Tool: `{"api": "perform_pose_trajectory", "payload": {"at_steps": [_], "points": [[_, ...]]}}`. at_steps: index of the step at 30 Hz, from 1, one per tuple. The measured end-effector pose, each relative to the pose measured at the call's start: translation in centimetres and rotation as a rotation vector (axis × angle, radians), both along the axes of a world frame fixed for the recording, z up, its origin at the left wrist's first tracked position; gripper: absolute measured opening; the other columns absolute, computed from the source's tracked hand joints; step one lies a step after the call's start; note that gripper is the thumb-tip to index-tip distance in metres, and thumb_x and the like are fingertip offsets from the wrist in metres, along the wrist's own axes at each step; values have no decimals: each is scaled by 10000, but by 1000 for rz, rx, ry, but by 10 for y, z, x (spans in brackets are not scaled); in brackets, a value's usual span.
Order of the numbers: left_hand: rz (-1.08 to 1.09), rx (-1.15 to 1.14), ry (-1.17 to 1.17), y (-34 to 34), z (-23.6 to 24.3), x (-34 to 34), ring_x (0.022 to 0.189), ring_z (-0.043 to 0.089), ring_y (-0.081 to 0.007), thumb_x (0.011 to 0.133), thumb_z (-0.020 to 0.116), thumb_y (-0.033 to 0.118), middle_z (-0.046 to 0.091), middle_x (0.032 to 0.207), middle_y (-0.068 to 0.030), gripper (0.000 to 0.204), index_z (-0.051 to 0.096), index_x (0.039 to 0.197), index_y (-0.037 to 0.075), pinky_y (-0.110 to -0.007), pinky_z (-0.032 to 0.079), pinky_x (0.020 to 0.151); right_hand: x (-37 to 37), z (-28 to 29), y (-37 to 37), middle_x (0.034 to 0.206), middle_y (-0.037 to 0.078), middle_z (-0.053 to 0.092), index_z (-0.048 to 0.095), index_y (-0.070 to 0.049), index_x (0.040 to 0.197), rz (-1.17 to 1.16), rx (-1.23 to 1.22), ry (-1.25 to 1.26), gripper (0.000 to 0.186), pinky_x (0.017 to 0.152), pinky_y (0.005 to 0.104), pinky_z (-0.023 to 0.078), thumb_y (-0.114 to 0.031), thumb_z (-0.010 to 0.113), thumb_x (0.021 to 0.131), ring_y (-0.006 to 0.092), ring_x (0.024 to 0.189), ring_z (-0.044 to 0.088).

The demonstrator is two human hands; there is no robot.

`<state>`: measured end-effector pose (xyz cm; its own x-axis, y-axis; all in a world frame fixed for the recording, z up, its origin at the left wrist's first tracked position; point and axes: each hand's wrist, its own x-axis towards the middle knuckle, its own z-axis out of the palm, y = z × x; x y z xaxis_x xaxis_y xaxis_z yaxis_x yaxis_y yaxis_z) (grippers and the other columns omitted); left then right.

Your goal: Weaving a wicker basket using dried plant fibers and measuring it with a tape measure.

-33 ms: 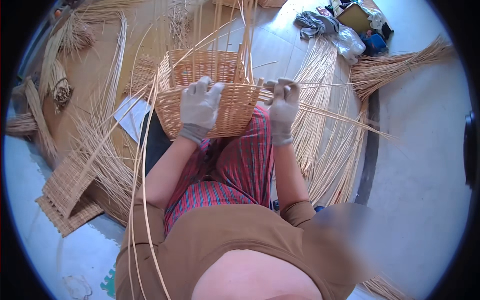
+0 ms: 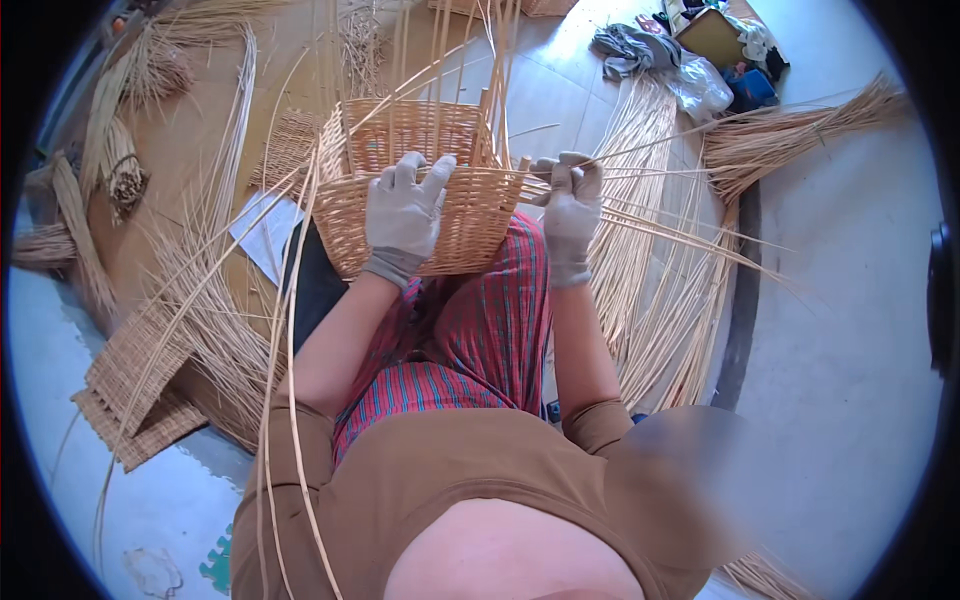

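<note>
A partly woven wicker basket point(image 2: 474, 215) rests on my lap, with long upright stakes rising from its far side. My left hand point(image 2: 405, 215), in a pale work glove, grips the near wall with its fingers hooked over the rim. At the basket's right corner post, my gloved right hand point(image 2: 571, 205) pinches a thin cane strand, fingers curled. The strand's exact place between the fingertips is partly hidden. Several loose cane ends point(image 2: 680, 232) stick out to the right past this hand. Other long strands trail from the basket's left side down past my left arm.
Bundles of cane point(image 2: 640, 240) lie on the floor at the right, with a tied bundle point(image 2: 800, 135) beyond. Woven mats point(image 2: 140, 385) and loose cane are at the left. A grey cloth point(image 2: 635, 50), a plastic bag point(image 2: 698, 85) and a box sit at the far right.
Both hands and the basket appear shifted slightly right. One thin strand beyond my right hand now slants up to the right. A long strand at the left now curves down to the lower left.
</note>
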<state>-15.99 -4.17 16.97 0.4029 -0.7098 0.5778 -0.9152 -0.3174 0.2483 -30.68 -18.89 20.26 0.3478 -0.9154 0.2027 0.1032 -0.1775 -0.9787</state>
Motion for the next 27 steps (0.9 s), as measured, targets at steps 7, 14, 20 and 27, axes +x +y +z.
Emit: {"api": "perform_pose_trajectory", "payload": {"at_steps": [7, 14, 20, 27], "points": [[-3, -104, 450, 10, -15, 14, 1003, 641, -327, 895, 694, 176, 590, 1221, -110, 495, 564, 1366, 254, -424, 532, 821, 10, -43, -2, 798, 60, 629, 569, -34, 1113, 82, 90, -336, 262, 799, 338, 568, -264, 447, 1086, 212, 819, 672], [-467, -175, 1243, 10, -56, 69, 1032, 653, -179, 997, 518, 128, 676, 1102, -75, 321, 605, 1290, 34, -332, 518, 965, 103, 0, 96, 1058, 89, 688, 642, 23, 1038, 621, -258, -208, 180, 866, 307, 513, 67, 558, 885, 153, 960, 659], [-142, 567, 212, -5, -37, 73, 998, 672, -334, 873, 645, 202, 701, 1036, -163, 189, 672, 991, 58, -424, 536, 888, 141, -32, 59, 894, 107, 734, 684, -87, 1036, 300, -616, -21, 225, 691, 308, 568, 31, 615, 858, 195, 768, 730], [-211, 248, 287, -8, -63, 81, 903, 680, -376, 737, 740, 205, 708, 877, -176, 180, 688, 851, 76, -453, 545, 770, 127, -32, 66, 922, 106, 740, 673, -44, 1072, 420, -551, -62, 127, 761, 287, 561, -90, 607, 974, 141, 859, 729]]}}
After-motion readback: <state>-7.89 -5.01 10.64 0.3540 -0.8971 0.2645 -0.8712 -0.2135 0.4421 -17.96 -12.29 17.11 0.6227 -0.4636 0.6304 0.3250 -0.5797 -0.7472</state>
